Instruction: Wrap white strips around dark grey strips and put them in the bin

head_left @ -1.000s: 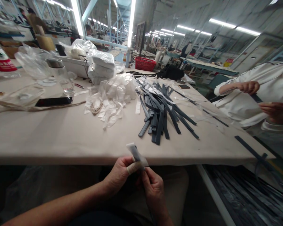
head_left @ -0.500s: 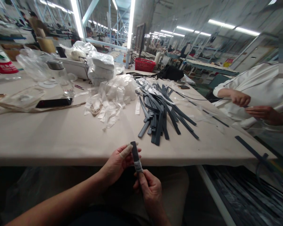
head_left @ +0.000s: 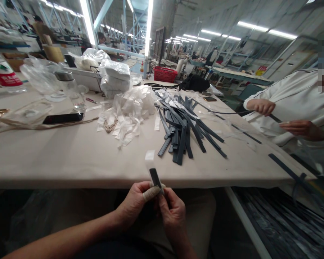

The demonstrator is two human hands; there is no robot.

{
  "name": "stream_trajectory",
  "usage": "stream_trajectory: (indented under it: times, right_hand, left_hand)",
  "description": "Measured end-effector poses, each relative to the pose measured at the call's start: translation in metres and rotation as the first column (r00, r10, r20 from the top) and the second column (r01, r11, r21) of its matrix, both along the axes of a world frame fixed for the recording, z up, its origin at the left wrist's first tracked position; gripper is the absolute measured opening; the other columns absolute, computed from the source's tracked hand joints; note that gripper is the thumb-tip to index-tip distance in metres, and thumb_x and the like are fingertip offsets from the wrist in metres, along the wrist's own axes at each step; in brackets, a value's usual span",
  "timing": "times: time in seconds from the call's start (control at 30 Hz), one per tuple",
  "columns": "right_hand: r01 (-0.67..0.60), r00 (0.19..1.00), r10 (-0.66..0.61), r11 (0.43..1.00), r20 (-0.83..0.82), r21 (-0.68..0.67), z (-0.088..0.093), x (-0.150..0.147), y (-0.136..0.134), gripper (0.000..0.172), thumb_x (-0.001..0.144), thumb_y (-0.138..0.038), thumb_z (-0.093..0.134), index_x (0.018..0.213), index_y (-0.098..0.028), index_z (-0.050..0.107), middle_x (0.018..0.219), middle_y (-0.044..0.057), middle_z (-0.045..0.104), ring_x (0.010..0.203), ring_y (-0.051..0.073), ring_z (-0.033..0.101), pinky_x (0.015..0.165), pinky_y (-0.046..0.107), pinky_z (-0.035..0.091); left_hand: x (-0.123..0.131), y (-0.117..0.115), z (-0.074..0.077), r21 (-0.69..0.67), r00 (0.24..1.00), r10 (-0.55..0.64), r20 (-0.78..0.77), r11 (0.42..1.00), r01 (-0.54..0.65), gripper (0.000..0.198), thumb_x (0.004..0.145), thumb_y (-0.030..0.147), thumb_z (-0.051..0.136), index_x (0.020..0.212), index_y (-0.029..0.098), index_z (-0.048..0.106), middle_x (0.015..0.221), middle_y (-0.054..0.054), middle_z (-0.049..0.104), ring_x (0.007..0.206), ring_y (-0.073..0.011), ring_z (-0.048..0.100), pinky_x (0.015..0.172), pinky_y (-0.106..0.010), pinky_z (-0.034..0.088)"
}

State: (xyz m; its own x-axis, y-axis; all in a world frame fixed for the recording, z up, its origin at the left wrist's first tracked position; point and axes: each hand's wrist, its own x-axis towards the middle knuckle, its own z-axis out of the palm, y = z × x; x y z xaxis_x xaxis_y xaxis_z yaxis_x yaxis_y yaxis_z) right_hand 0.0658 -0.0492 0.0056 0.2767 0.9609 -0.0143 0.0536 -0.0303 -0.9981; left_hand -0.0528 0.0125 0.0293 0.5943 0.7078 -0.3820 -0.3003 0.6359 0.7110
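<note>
A dark strap (head_left: 154,177) points up and away from me at the table's front edge, its lower part hidden by my fingers. My left hand (head_left: 136,199), with a pale wrap on its thumb, pinches the strap from the left. Just below and to the right, my right hand (head_left: 174,210) grips it too, thumb on top. A translucent white strip (head_left: 149,157) sticks up beyond the strap's end; whether it is attached to the strap I cannot tell. Ahead lies a pile of dark grey straps (head_left: 182,133), some with white film on them.
Crumpled white film strips (head_left: 126,118) lie left of the pile. Farther left are a phone (head_left: 63,118), a glass bottle (head_left: 71,90) and plastic bags. A red basket (head_left: 165,73) stands at the back. At right, a co-worker's hands (head_left: 299,127) hold a dark strip.
My left hand has slid down the strap to meet my right hand. The white strip now shows beyond the strap's end. The co-worker's hands have moved apart along a dark strip.
</note>
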Motion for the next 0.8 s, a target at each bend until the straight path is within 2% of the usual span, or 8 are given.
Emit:
stream_trajectory:
  times: [0.17,0.3,0.4,0.57,0.67,0.8]
  right_hand:
    - [-0.021,1.000,0.021,0.999,0.018,-0.031,-0.003,-0.002,-0.002,0.035,0.094,-0.049,0.055,0.086,-0.016,0.061,0.058,-0.003,0.053,0.047,0.008,0.047,0.046,0.020,0.038]
    - [-0.011,0.999,0.011,1.000,0.043,-0.018,-0.005,0.001,-0.002,0.033,0.094,-0.047,0.056,0.085,-0.016,0.061,0.059,-0.003,0.052,0.049,0.009,0.047,0.047,0.020,0.038]
    - [-0.006,0.998,0.006,1.000,0.060,0.003,-0.007,0.003,-0.003,0.033,0.093,-0.047,0.057,0.082,-0.016,0.061,0.059,-0.003,0.052,0.051,0.009,0.047,0.048,0.020,0.039]
    - [-0.037,0.998,0.040,0.998,0.055,-0.053,-0.009,0.001,-0.004,0.033,0.095,-0.047,0.055,0.088,-0.016,0.063,0.058,-0.003,0.054,0.050,0.009,0.048,0.049,0.020,0.039]
    - [-0.022,0.998,0.025,0.999,0.066,-0.048,-0.010,0.001,-0.002,0.034,0.094,-0.048,0.056,0.085,-0.016,0.063,0.057,-0.003,0.053,0.049,0.009,0.048,0.047,0.019,0.039]
    - [-0.014,0.997,0.017,0.999,0.079,-0.038,-0.013,0.002,-0.001,0.033,0.093,-0.048,0.057,0.082,-0.016,0.061,0.058,-0.003,0.054,0.050,0.009,0.049,0.048,0.019,0.039]
  left_hand:
    - [-0.007,0.016,0.004,0.046,0.988,0.153,-0.027,0.987,-0.151,0.042,0.073,0.046,0.081,0.098,0.013,0.074,0.075,-0.007,0.068,0.064,-0.0146,0.060,0.059,-0.022,0.048]
    - [-0.002,0.007,-0.004,0.015,0.999,0.047,-0.011,0.999,-0.047,0.038,0.075,0.045,0.080,0.091,0.011,0.073,0.067,-0.005,0.064,0.055,-0.0138,0.054,0.051,-0.024,0.045]
    - [-0.001,0.001,-0.009,-0.012,1.000,0.000,-0.012,1.000,0.000,0.035,0.075,0.042,0.080,0.089,0.011,0.072,0.063,-0.003,0.060,0.053,-0.0115,0.051,0.052,-0.023,0.044]
    - [-0.009,0.019,-0.004,0.068,0.987,0.147,-0.072,0.988,-0.142,0.048,0.073,0.048,0.081,0.105,0.013,0.073,0.079,-0.007,0.069,0.068,-0.0142,0.060,0.064,-0.022,0.048]
    - [-0.008,0.019,-0.007,0.045,0.991,0.110,-0.073,0.993,-0.107,0.042,0.075,0.047,0.080,0.096,0.011,0.075,0.076,-0.008,0.068,0.066,-0.0150,0.060,0.062,-0.023,0.049]
    - [-0.003,0.004,-0.016,-0.016,0.997,0.050,-0.056,0.999,-0.051,0.041,0.077,0.044,0.078,0.102,0.012,0.074,0.072,-0.006,0.066,0.055,-0.0137,0.055,0.051,-0.025,0.047]
